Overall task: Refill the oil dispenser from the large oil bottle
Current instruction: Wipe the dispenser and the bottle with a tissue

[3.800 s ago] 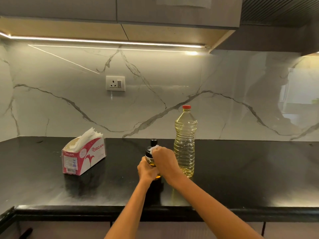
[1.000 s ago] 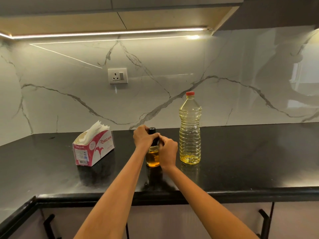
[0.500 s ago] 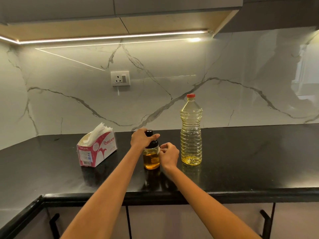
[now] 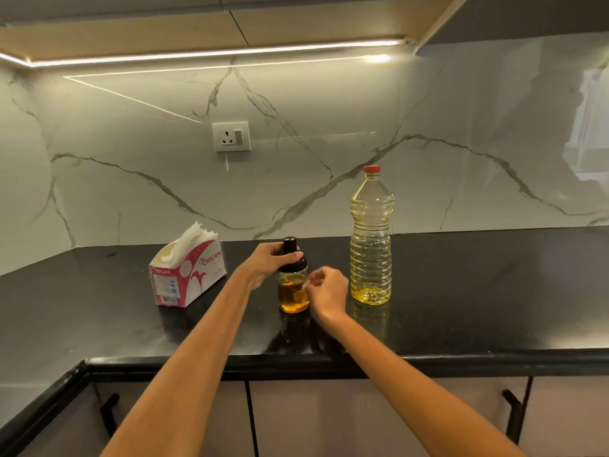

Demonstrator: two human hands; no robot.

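Nothing is poured yet: the large oil bottle [image 4: 371, 239] stands capped. Left hand [image 4: 268, 262] grips the oil dispenser [image 4: 293, 281] lid; right hand [image 4: 326, 291] fingers curl loosely beside it, holding nothing I can make out.

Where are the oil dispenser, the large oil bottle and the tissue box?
oil dispenser [image 4: 293, 293], head view, on its glass body.
large oil bottle [image 4: 371, 252], head view, on its ribbed middle.
tissue box [image 4: 194, 278], head view, on its printed side.
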